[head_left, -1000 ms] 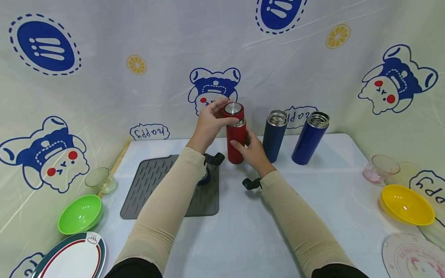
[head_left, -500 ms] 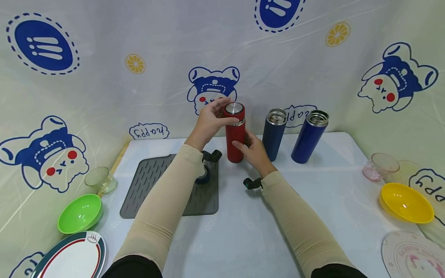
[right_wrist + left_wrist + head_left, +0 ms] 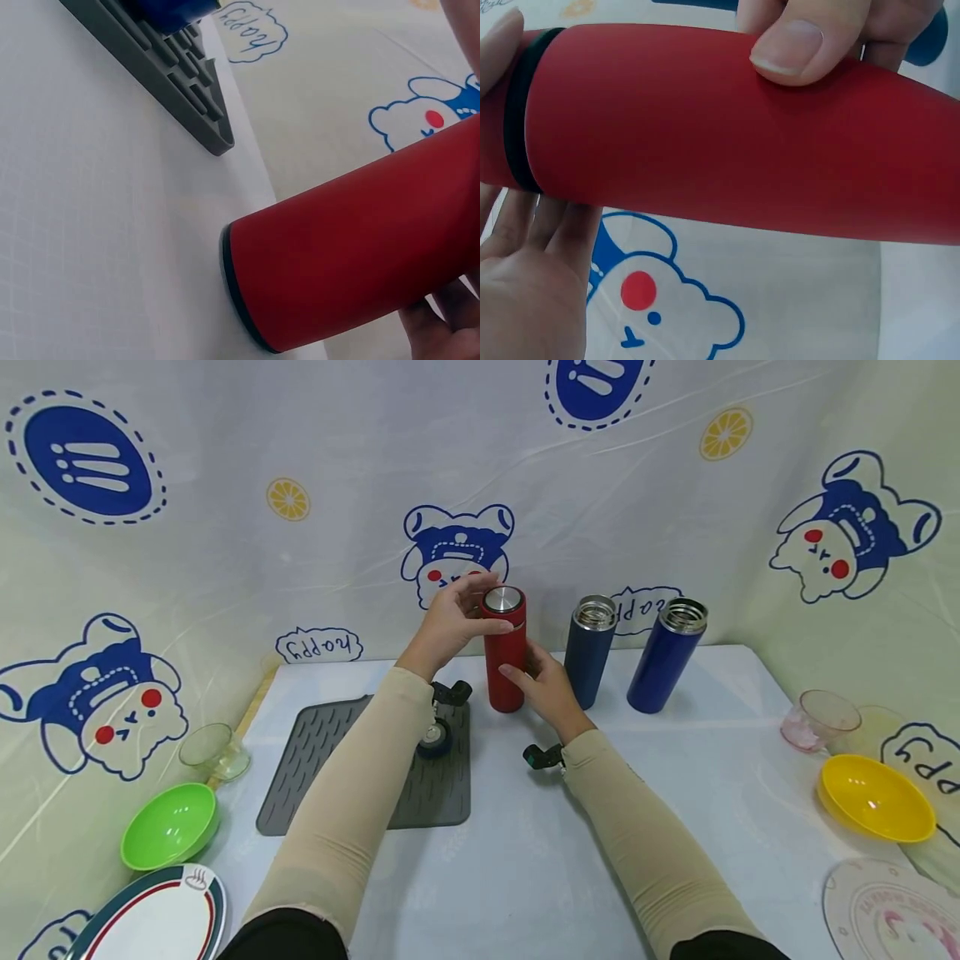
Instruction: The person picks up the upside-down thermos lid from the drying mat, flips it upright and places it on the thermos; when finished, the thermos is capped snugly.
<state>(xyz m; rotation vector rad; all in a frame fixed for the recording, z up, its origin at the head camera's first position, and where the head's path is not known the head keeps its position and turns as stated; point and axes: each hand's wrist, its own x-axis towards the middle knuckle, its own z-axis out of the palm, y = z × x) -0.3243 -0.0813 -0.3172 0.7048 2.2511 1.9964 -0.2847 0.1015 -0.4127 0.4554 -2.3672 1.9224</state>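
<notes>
A red vacuum flask (image 3: pixel 504 672) stands upright at the back middle of the table. My left hand (image 3: pixel 448 625) grips its red cap (image 3: pixel 491 612), which has a steel disc on top, thumb in front and fingers behind. Lower down, my right hand (image 3: pixel 553 695) holds the flask's body from the right side. The left wrist view shows a dark ring (image 3: pixel 519 112) between cap and body, with my right thumb (image 3: pixel 791 51) pressed on the red wall. To the right stand a dark blue-grey flask (image 3: pixel 590 656) and a tilted-looking blue flask (image 3: pixel 666 660), both uncapped with steel necks showing.
Left of the flasks lies a grey ridged mat (image 3: pixel 300 777) bearing a dark blue cap (image 3: pixel 435 740), partly behind my left forearm. A green bowl (image 3: pixel 171 827), a glass (image 3: pixel 216 752) and a plate (image 3: pixel 161 914) line the left; a yellow bowl (image 3: pixel 876 799), pinkish glass (image 3: pixel 817 722) and pale plate (image 3: pixel 885 910) the right.
The red cap has come down onto the flask; the steel neck that showed beneath it earlier is now covered. Both hands keep their hold, the left slightly lower.
</notes>
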